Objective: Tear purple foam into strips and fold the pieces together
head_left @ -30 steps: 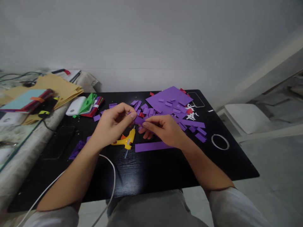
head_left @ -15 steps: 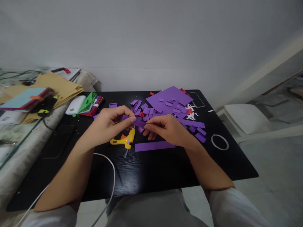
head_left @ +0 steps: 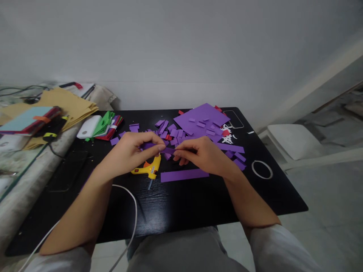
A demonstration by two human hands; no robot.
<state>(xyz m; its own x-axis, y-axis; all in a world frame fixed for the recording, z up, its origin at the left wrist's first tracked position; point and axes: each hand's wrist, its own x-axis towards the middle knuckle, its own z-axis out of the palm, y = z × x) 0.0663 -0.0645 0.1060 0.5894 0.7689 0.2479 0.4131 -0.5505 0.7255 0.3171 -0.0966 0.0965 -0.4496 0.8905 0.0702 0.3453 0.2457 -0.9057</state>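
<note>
Both my hands meet over the middle of a black table [head_left: 181, 204]. My left hand [head_left: 133, 151] and my right hand [head_left: 201, 154] each pinch an end of a small purple paper strip [head_left: 168, 150], fingers closed on it. Just below the hands lies a yellow glue gun [head_left: 147, 169] with its white cord [head_left: 133, 204] running toward me. A longer purple strip [head_left: 184, 175] lies flat in front of my right hand. Several small purple paper pieces [head_left: 176, 133] are scattered behind the hands, next to a large purple sheet [head_left: 201, 117].
A white ring [head_left: 262, 169] lies at the table's right. Green and red paper stack [head_left: 109, 124] and a white case [head_left: 89, 127] sit at the back left. Brown envelopes and a notebook [head_left: 42, 113] lie on the surface to the left. A white stool [head_left: 295, 141] stands on the floor right.
Both hands have lowered slightly toward the table and drawn the purple strip out flatter between them. Nothing else has moved.
</note>
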